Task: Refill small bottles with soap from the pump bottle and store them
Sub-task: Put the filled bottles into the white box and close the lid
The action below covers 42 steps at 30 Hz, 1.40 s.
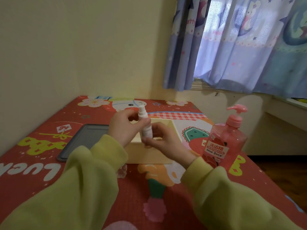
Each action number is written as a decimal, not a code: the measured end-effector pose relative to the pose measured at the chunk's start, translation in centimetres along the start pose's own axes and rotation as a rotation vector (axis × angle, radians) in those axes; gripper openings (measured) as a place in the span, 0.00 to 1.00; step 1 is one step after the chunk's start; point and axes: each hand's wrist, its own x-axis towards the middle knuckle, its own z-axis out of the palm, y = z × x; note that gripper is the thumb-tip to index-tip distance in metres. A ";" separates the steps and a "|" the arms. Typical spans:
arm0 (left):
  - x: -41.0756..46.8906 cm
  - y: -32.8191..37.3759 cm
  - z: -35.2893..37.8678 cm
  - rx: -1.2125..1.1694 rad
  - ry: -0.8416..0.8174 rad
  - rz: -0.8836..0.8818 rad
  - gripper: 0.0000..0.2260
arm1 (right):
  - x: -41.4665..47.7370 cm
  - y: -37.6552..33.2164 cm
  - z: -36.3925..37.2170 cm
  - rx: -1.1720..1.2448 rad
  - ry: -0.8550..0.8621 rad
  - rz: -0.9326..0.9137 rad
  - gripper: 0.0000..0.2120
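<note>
White plastic, the small bottle [145, 126] stands nearly upright in the air, its spray head on top, held between both hands above the open cream box [147, 156]; it does not touch the box, and hangs over the box's near-left part. The left hand [122, 128] comes in from the left and grips the upper half; its fingers [130, 113] are curled towards the neck just under the spray head, close together rather than spread, and its thumb lies across the front of the bottle's body. The right hand [163, 141] takes the lower end; its thumb and forefinger pinch the base from the front and the side, and the other fingers are bent loosely behind them; how far they touch the bottle I cannot tell, since the hand hides that side. Both arms wear yellow-green sleeves [93, 171].

The pink pump bottle [226, 141] stands upright on the table to the right of the box, apart from it, its pump head in place, its nozzle pointing left, and its red label facing the camera; neither hand touches it. A grey tray [83, 140] lies flat to the left of the box, partly covered by the left sleeve. Just beside the left sleeve, near the box's front corner, sits a small clear thing [123, 171], too blurred to name. All of this rests on a red cartoon-printed table cover [49, 123]; a lilac patterned curtain [240, 47] hangs at the upper right.
</note>
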 end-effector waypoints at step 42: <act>2.5 -9.3 -3.5 0.602 -0.417 -0.058 0.19 | 9.2 7.5 -0.5 -0.968 -0.700 0.385 0.13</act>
